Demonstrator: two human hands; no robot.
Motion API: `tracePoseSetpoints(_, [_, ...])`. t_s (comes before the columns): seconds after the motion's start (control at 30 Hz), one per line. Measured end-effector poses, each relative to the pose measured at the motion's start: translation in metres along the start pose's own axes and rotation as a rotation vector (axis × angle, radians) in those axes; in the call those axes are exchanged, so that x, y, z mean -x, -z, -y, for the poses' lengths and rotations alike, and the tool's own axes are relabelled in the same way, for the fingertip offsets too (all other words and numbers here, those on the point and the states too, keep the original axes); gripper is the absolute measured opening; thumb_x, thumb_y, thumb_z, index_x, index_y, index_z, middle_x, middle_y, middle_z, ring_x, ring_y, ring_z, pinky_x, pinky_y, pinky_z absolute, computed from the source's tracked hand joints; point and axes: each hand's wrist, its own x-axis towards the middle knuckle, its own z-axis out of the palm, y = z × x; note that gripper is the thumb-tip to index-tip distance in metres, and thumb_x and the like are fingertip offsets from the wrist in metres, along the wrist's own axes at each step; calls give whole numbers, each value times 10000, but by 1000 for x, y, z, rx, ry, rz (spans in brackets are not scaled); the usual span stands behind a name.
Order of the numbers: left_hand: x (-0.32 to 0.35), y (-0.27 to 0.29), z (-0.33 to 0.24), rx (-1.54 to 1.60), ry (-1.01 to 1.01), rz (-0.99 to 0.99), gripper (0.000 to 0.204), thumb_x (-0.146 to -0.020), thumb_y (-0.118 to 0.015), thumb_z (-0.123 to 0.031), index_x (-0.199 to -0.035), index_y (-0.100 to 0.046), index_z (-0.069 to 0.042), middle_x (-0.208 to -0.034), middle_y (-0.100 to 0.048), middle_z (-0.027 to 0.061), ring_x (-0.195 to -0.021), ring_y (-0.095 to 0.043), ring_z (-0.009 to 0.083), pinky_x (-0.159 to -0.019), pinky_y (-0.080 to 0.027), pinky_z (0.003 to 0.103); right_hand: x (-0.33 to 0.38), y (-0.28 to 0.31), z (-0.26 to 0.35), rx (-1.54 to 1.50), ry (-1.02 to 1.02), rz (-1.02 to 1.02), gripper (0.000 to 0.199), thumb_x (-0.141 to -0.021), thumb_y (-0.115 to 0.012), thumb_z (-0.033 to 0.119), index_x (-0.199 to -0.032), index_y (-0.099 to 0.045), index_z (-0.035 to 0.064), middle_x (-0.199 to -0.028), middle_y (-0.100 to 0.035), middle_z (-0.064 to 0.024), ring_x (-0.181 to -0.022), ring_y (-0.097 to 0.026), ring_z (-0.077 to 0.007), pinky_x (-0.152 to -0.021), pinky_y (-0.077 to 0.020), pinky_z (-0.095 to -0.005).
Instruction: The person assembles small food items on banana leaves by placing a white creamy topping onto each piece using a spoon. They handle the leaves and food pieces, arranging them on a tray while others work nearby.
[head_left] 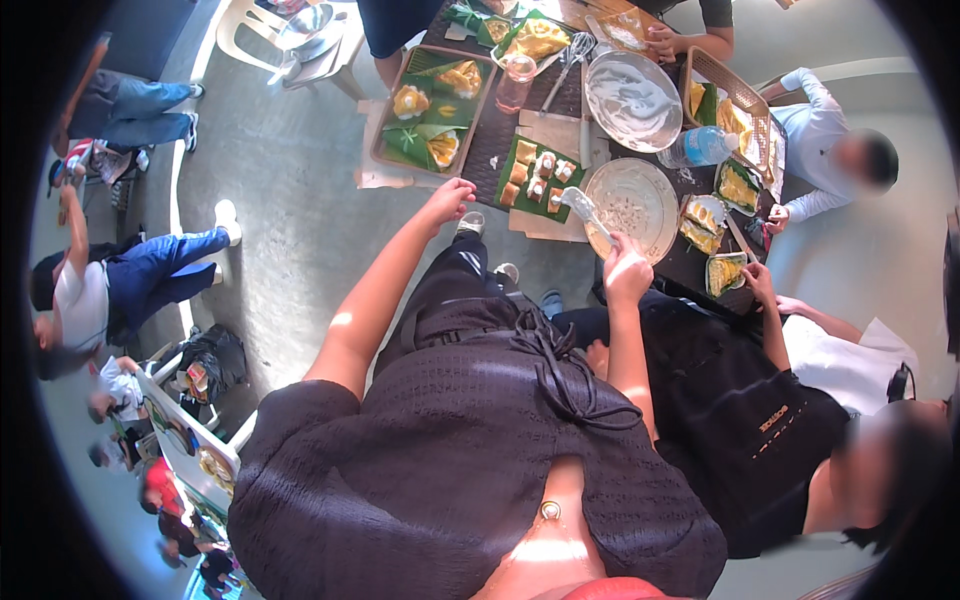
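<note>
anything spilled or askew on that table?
Nothing spilled that I can see. The right hand holds a spatula over the glass bowl; the metal bowl is smeared white inside. Left hand hovers by the table edge, empty.

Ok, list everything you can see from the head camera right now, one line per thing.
Table: one, dark, top centre.
Banana leaf with cut pieces: one, green, near table edge.
Shallow metal pan: one, silvery, under the spatula.
Large metal bowl: one, silvery, white smears inside.
Tray of leaf-wrapped food: one, brown, table's left.
Water bottle: one, clear, lying down.
Whisk: one, metal, top centre.
Small trays of yellow food: several, table's right.
Other people: several, left edge and right side.
Left hand: empty, open, by the table edge.
Right hand: holding a pale spatula.
</note>
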Motion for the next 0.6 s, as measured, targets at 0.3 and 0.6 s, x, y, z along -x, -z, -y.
tracePoseSetpoints(0.3, [-2, 9, -17, 33, -11, 10, 142, -830, -433, -197, -951, -480, -140, -807, -488, -34, -602, -413, 44, -575, -375, 198, -25, 18, -42, -599, -468, 223, 236, -664, -537, 82, -874, -644, 86, -624, -593, -34, -549, -523, -86, -528, -394, -225])
tracePoseSetpoints(0.6, [-16, 21, -42, 72, -41, 88, 149, -831, -436, -200, -961, -478, -139, -816, -487, -32, -611, -410, 46, -586, -383, 198, -106, 36, -33, -406, -359, 39, 206, -716, -524, 74, -904, -610, 72, -715, -599, -78, -674, -570, -183, -606, -431, -293])
